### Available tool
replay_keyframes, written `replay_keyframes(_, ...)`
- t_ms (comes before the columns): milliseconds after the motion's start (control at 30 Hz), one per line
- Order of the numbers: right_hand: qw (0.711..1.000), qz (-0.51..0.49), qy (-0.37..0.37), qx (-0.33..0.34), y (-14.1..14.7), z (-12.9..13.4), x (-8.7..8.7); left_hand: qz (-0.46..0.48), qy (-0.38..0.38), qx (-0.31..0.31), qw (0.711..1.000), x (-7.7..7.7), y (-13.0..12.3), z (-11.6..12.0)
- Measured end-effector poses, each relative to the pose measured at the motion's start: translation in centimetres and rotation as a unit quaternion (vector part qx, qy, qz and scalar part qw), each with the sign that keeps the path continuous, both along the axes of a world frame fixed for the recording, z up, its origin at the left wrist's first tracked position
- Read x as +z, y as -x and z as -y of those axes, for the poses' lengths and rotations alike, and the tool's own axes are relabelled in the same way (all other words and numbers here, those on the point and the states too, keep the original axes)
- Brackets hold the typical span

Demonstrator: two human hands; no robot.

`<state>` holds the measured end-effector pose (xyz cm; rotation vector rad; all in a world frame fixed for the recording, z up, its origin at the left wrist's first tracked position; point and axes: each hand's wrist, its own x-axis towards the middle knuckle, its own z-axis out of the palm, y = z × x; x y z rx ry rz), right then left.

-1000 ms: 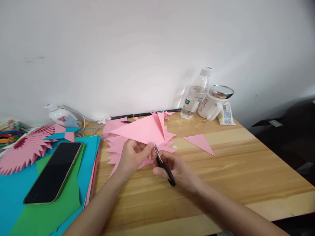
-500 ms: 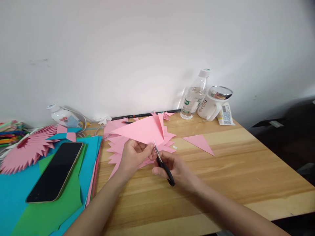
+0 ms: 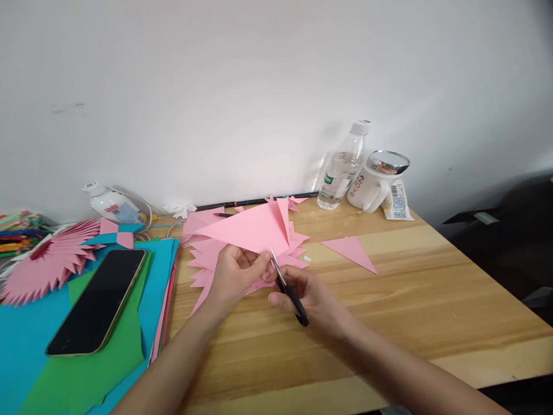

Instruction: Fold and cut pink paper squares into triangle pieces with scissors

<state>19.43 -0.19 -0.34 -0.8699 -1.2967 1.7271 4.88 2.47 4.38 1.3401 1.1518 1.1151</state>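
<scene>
My left hand point(image 3: 237, 274) pinches the near edge of a folded pink paper sheet point(image 3: 250, 227), which is pointed at its left end and has a flap standing up at its right. In my right hand point(image 3: 309, 297) is a pair of scissors point(image 3: 294, 301) with black handles. Their blades point away from me and meet the paper's lower edge, close beside my left fingertips. Beneath the held sheet lie several pink spiky paper pieces point(image 3: 201, 259), partly covered by it. To the right, a pink paper triangle point(image 3: 352, 252) rests flat on the wooden table point(image 3: 389, 323).
A water bottle point(image 3: 341, 170), a white mug point(image 3: 365, 187) and a small packet point(image 3: 397, 202) stand by the wall. On the left, a phone point(image 3: 97, 302) lies on green and blue paper point(image 3: 26, 334), near a pleated pink paper fan point(image 3: 56, 265) and a white bottle point(image 3: 113, 204).
Almost nothing differs. The scissors and my right hand have shifted very slightly to the right; the paper and my left hand keep their place.
</scene>
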Motion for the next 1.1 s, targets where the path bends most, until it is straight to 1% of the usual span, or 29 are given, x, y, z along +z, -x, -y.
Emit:
replay_keyframes(133,1.0,-0.002,-0.012,-0.001,0.01,0.01,-0.18,-0.011,-0.001,0.001,1.0,-0.01,0.0,0.06)
replay_keyframes(300,1.0,0.006,-0.009,0.001,-0.01,-0.04,-0.01,-0.015,-0.004,-0.002,1.0,-0.19,0.09,0.06)
replay_keyframes(700,0.999,0.037,-0.008,-0.019,-0.09,-0.05,-0.06,-0.009,-0.006,-0.017,1.0,-0.4,0.21,-0.11)
replay_keyframes(867,0.999,0.028,-0.004,-0.024,-0.04,-0.07,0.07,0.019,-0.002,-0.006,1.0,-0.8,0.55,-0.22)
replay_keyframes(1100,1.0,0.018,0.009,-0.002,-0.02,-0.08,0.41,0.002,0.014,0.017,1.0,-0.68,0.53,-0.2)
